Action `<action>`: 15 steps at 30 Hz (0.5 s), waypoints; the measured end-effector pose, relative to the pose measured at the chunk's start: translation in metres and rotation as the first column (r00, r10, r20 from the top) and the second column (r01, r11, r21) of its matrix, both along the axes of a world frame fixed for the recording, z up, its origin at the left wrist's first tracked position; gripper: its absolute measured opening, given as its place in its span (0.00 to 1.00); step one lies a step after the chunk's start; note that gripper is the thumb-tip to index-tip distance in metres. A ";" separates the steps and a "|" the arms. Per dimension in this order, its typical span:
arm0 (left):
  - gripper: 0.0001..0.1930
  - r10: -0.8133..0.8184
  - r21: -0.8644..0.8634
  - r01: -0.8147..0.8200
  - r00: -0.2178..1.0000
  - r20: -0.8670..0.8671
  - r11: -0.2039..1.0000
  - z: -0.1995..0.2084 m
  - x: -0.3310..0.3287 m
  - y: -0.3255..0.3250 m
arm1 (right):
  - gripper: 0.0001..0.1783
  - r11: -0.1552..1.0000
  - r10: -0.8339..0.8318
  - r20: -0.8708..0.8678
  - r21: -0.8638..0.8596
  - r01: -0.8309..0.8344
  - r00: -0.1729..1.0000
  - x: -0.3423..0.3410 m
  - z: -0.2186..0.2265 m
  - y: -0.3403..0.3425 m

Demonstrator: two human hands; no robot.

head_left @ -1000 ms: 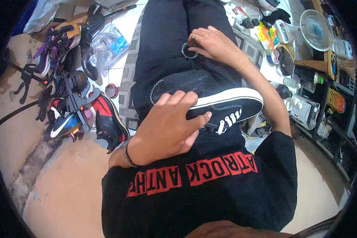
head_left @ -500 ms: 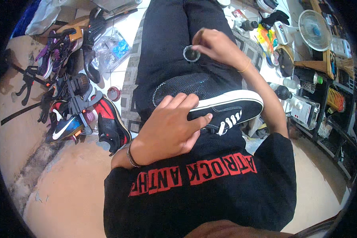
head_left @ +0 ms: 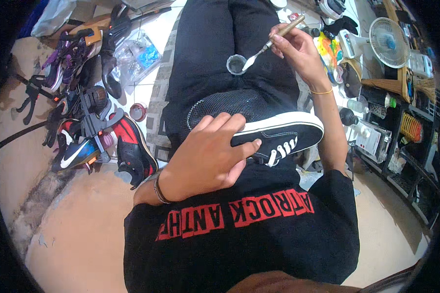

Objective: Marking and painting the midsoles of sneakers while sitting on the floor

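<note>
A black canvas sneaker (head_left: 274, 138) with a white sole edge and white laces lies tilted on its side across my lap. My left hand (head_left: 208, 151) is closed around its heel half, thumb on the side and fingers over the sole edge. Beyond those fingers shows a black surface with a net-like pattern (head_left: 220, 108); I cannot tell if it belongs to the shoe. Between my thighs stands a small round cup (head_left: 236, 64), its inside greyish. My right hand (head_left: 298, 51) pinches a brush (head_left: 265, 48) by its wooden handle, its white tip slanting down at the cup's right rim.
Several shoes (head_left: 134, 144) and black clamps (head_left: 90, 119) crowd the floor at left, near a small red-rimmed jar (head_left: 138, 112) and a clear plastic bag (head_left: 137, 58). At right are a white fan (head_left: 387, 43), bottles (head_left: 348, 116) and a dark shelf rack (head_left: 410, 146).
My right hand has moved right from beside the cup, and the brush now shows in it with its tip at the cup. My left hand and the sneaker stay put.
</note>
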State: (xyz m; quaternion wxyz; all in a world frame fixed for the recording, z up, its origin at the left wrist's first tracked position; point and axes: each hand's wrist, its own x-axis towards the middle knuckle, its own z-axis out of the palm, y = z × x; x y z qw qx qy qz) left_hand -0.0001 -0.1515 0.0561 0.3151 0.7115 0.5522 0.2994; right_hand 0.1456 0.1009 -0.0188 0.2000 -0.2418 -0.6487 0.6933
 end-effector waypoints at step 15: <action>0.20 0.007 0.010 -0.006 1.000 -0.021 1.000 0.001 0.000 0.001 | 0.10 0.249 0.131 0.374 0.884 -0.396 0.918 -0.031 -0.037 -0.021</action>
